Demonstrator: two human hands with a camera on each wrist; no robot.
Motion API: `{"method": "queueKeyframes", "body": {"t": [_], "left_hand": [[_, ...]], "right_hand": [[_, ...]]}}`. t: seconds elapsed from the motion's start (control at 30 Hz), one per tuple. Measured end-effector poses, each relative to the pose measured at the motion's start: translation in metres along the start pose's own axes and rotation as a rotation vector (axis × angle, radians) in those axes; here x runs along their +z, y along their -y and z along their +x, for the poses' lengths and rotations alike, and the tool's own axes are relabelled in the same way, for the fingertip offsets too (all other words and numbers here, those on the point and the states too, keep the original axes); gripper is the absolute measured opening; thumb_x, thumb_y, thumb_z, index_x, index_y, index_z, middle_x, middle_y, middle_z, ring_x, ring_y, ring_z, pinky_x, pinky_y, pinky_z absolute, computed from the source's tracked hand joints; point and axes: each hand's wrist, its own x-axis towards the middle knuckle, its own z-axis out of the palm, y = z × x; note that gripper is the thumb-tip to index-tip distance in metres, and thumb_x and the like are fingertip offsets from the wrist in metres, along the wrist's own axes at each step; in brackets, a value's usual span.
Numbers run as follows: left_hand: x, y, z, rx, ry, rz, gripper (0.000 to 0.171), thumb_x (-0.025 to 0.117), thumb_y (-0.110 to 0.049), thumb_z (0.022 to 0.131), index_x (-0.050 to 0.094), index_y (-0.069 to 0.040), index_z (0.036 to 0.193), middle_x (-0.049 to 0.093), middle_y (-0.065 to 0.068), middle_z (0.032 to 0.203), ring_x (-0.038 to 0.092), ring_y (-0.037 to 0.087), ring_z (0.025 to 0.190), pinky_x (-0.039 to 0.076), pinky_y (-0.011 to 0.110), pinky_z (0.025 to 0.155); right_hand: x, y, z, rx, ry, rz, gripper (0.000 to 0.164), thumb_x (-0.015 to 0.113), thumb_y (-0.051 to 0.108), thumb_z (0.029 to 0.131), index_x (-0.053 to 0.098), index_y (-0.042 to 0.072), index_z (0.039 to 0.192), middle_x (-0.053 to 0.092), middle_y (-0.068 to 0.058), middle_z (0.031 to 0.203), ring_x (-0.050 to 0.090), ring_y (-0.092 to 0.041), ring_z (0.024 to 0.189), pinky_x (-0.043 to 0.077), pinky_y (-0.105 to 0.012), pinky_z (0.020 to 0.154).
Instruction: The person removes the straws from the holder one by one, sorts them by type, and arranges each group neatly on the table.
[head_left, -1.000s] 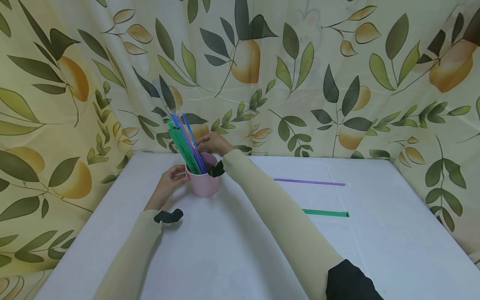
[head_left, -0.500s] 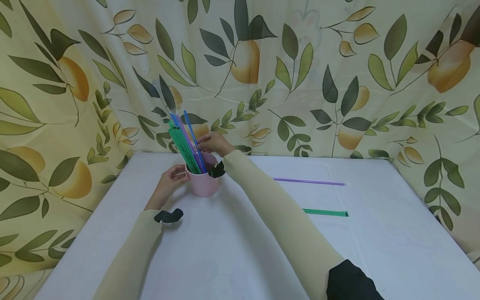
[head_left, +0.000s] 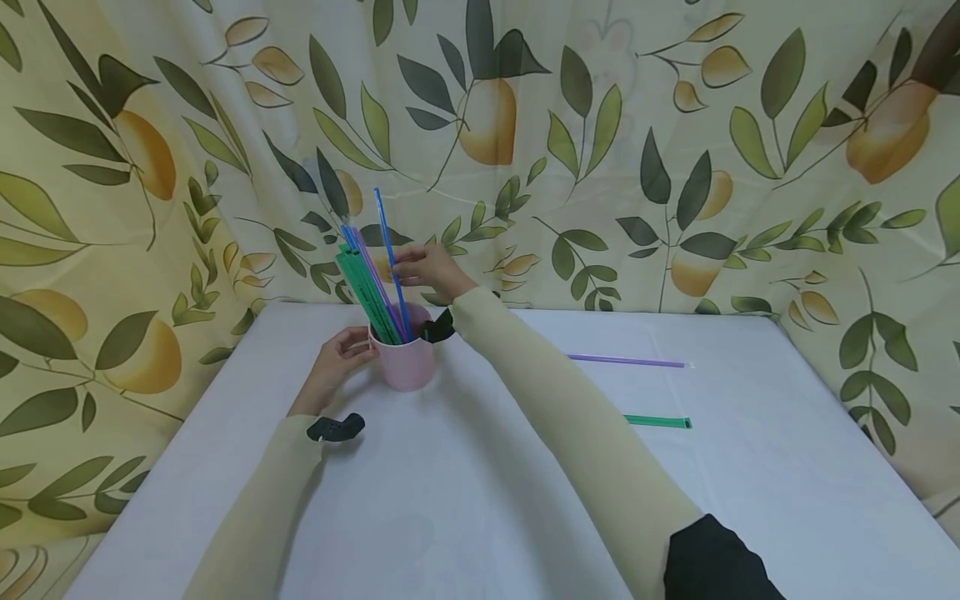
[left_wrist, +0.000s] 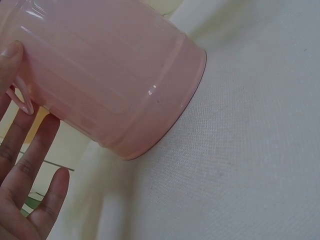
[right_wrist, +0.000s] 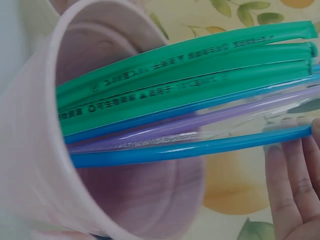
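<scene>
Straw [head_left: 388,242], blue and steep, rises from the cup [head_left: 407,368], top tipped left, pinched from its right by our right hand [head_left: 431,270], the nearer, while our left hand [head_left: 335,369] holds the cup.

Around the cup [head_left: 407,367] in the head view, a hand could pass at 6 o'clock, over table [head_left: 420,500] between left sleeve [head_left: 255,500] and right sleeve [head_left: 562,417]. The left hand [head_left: 333,367] blocks 9, green straws [head_left: 365,292] lean out at 11, the right hand [head_left: 429,271], pinching the blue straw [head_left: 386,227], fills 12 to 1, and the right sleeve bars 2 to 4.
</scene>
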Motion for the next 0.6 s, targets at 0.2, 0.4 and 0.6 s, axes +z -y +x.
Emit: {"method": "queueKeyframes", "body": {"t": [0.2,0.4,0.6], "left_hand": [[0.000,0.000,0.001,0.010,-0.008,0.000,0.052,0.066,-0.013,0.087,0.044,0.003,0.131,0.052,0.009,0.129,0.057,-0.006,0.097,0.051,0.014,0.088],[0.001,-0.001,0.000,-0.004,-0.008,0.002,0.052,0.066,-0.013,0.087,0.045,0.002,0.132,0.049,0.015,0.134,0.058,-0.007,0.097,0.051,0.014,0.088],[0.000,-0.001,0.000,-0.034,-0.005,0.010,0.052,0.065,-0.013,0.088,0.043,0.001,0.133,0.045,0.019,0.139,0.057,-0.008,0.096,0.050,0.014,0.088]], "right_hand": [[-0.002,0.015,-0.004,-0.057,0.007,0.006,0.028,0.059,-0.001,0.089,0.060,-0.009,0.115,0.060,-0.028,0.119,0.059,-0.039,0.112,0.050,-0.043,0.098],[-0.007,0.034,-0.009,-0.081,0.004,0.054,0.028,0.058,-0.001,0.089,0.058,-0.009,0.117,0.060,-0.028,0.120,0.059,-0.036,0.113,0.050,-0.040,0.099],[-0.014,0.053,-0.019,-0.147,0.033,0.106,0.030,0.057,0.000,0.090,0.056,-0.010,0.119,0.060,-0.028,0.118,0.059,-0.037,0.113,0.046,-0.044,0.103]]}}
